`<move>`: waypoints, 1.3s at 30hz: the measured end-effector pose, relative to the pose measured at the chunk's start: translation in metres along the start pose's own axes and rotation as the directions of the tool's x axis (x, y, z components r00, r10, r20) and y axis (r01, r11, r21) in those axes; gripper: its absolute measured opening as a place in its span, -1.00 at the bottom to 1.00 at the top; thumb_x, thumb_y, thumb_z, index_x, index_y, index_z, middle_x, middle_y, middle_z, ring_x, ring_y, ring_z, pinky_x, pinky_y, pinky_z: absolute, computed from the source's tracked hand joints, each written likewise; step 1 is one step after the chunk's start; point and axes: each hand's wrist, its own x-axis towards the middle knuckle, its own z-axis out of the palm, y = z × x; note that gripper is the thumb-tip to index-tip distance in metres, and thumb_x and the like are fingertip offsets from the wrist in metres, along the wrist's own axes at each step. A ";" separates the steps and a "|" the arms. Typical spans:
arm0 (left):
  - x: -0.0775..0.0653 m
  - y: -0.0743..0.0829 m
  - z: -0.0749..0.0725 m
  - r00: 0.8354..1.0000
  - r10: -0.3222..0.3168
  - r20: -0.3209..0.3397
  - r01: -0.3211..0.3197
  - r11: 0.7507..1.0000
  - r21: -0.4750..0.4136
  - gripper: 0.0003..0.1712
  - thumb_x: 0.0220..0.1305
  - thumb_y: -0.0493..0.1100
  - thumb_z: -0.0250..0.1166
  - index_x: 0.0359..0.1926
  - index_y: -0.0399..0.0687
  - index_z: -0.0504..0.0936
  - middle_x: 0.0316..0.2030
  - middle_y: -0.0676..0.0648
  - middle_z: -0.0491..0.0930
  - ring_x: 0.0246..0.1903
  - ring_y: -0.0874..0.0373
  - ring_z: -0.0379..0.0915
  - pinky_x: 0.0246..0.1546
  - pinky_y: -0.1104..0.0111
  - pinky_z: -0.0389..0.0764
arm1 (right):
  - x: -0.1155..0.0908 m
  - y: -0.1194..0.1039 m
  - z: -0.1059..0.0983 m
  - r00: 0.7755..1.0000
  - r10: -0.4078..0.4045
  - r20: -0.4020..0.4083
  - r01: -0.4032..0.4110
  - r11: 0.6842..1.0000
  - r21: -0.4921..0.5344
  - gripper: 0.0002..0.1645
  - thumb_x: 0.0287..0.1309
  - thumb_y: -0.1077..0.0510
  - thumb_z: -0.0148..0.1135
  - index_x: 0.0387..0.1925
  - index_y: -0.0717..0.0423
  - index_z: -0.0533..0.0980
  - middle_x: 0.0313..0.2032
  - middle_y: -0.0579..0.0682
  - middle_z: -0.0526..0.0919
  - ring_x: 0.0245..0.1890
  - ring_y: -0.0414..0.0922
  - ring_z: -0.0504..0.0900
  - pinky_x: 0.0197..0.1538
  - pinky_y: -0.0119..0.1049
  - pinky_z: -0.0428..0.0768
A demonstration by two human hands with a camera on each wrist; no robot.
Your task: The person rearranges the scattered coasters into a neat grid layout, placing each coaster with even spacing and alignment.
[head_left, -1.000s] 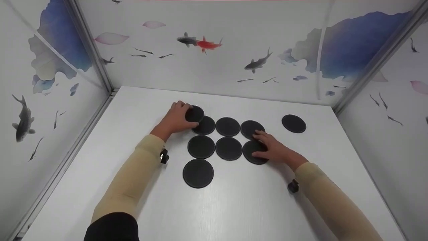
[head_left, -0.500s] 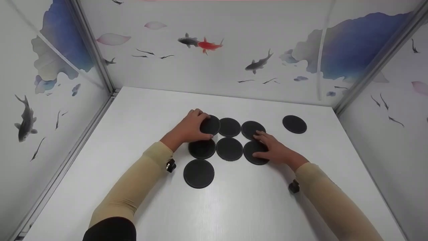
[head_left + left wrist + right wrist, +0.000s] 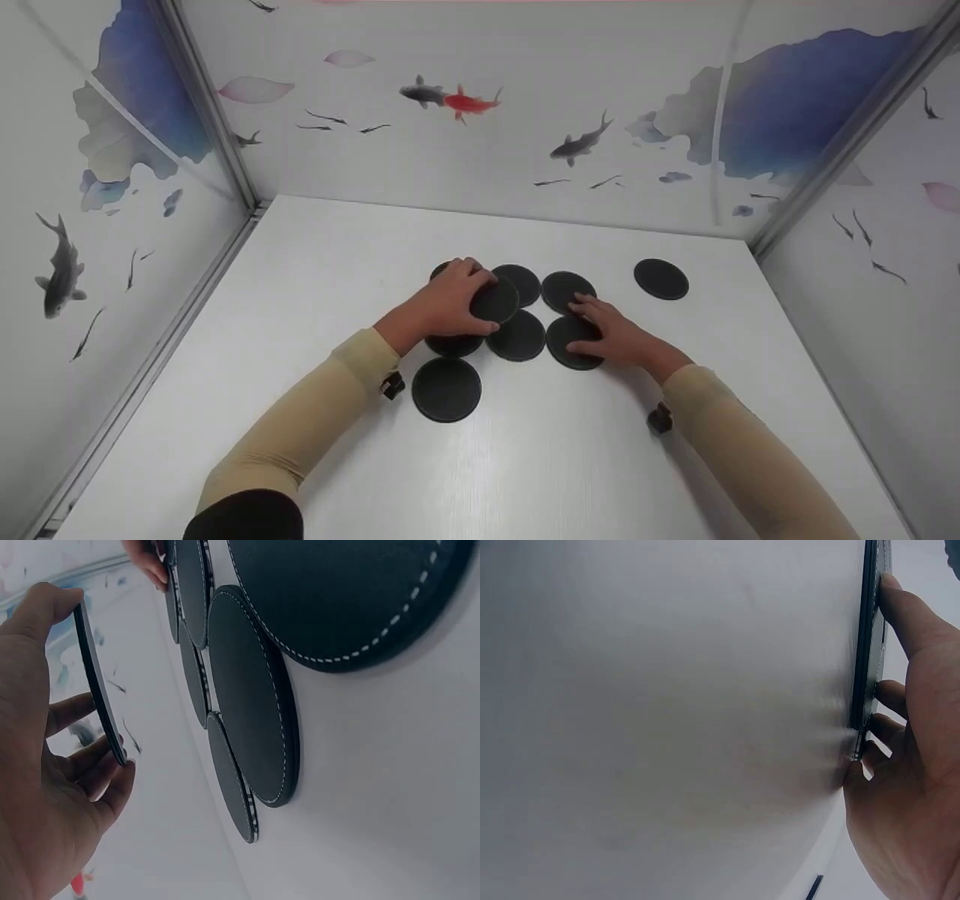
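In the head view my left hand (image 3: 450,300) holds a round black coaster (image 3: 495,300) by its edge, thumb on the near side and fingers on the far side. The left wrist view shows this held coaster (image 3: 101,690) raised off the table, tilted on edge to that camera. Below it lie a middle coaster (image 3: 516,337) and a back coaster (image 3: 521,283), both partly covered. My right hand (image 3: 622,334) rests on the right front coaster (image 3: 574,352), its fingertips reaching the right back coaster (image 3: 564,290). In the right wrist view its thumb and fingers touch the coaster's top.
Coasters lie close together in rows on the white table (image 3: 540,465). One coaster (image 3: 446,390) sits nearest the person, and a lone coaster (image 3: 661,279) lies at the back right. White panels (image 3: 480,165) with painted fish stand around the table.
My left hand has moved right and toward the person, carrying its coaster from above the back left coaster to above the middle ones. My right hand stays in place.
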 end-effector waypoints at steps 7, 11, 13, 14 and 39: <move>-0.003 0.008 0.003 1.000 0.024 0.009 -0.024 1.000 -0.010 -0.05 0.22 0.39 0.55 0.51 0.10 0.55 0.36 -0.11 0.42 0.31 0.03 0.37 0.31 0.11 0.60 | 0.000 0.000 -0.001 1.000 0.010 0.003 -0.010 1.000 -0.004 0.14 0.41 -0.32 0.48 0.74 0.11 0.22 0.77 0.12 0.00 0.76 0.23 -0.07 0.69 0.27 0.05; -0.008 0.015 0.004 0.999 0.049 0.023 -0.048 0.998 -0.046 -0.07 0.24 0.38 0.55 0.50 0.08 0.56 0.37 -0.12 0.43 0.31 0.03 0.35 0.31 0.09 0.59 | 0.001 0.000 -0.002 1.000 0.004 0.005 -0.004 1.000 -0.012 0.15 0.41 -0.32 0.48 0.74 0.12 0.21 0.77 0.14 0.00 0.75 0.24 -0.06 0.69 0.27 0.05; -0.010 0.017 0.004 0.998 0.062 0.026 -0.061 0.997 -0.048 -0.07 0.24 0.38 0.55 0.50 0.07 0.57 0.37 -0.11 0.43 0.30 0.04 0.35 0.31 0.10 0.59 | 0.002 0.001 -0.002 1.000 -0.003 0.004 0.003 1.000 -0.014 0.14 0.41 -0.31 0.48 0.73 0.14 0.22 0.76 0.15 0.01 0.75 0.25 -0.05 0.69 0.28 0.06; -0.011 0.019 0.005 0.997 0.068 0.027 -0.066 0.997 -0.045 -0.07 0.24 0.38 0.55 0.50 0.07 0.56 0.37 -0.11 0.43 0.29 0.04 0.35 0.31 0.11 0.59 | 0.002 0.001 -0.002 1.000 -0.007 0.002 0.007 1.000 -0.015 0.14 0.41 -0.31 0.48 0.73 0.15 0.22 0.76 0.16 0.01 0.75 0.25 -0.05 0.69 0.28 0.06; -0.033 0.045 0.030 0.982 0.153 0.108 -0.158 0.987 0.032 -0.03 0.21 0.41 0.55 0.53 0.10 0.57 0.37 -0.09 0.44 0.28 0.05 0.39 0.30 0.16 0.58 | 0.000 0.000 -0.001 1.000 0.008 0.005 -0.008 1.000 0.000 0.17 0.38 -0.35 0.49 0.73 0.09 0.22 0.77 0.13 0.01 0.75 0.23 -0.05 0.69 0.29 0.05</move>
